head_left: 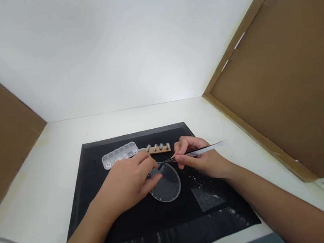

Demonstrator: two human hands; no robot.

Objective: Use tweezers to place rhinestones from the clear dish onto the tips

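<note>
While the right hand pinched slim curved metal tweezers, the left hand steadied the rim of a round clear plastic dish, fingers closed on its near edge. The tweezer tip hovered at the dish's upper rim on a black mat covering the white table. Behind lay a clear compartmented bead box and a small wooden strip with metal pegs. Tiny specks dotted the dish; whether the tip held anything was unreadable, and progress seemed partial.

I see a black mat on the white table. The round dish and compartment box are clear. My tweezers look silver with dark tips, and brown boards flank the table's side edges.
</note>
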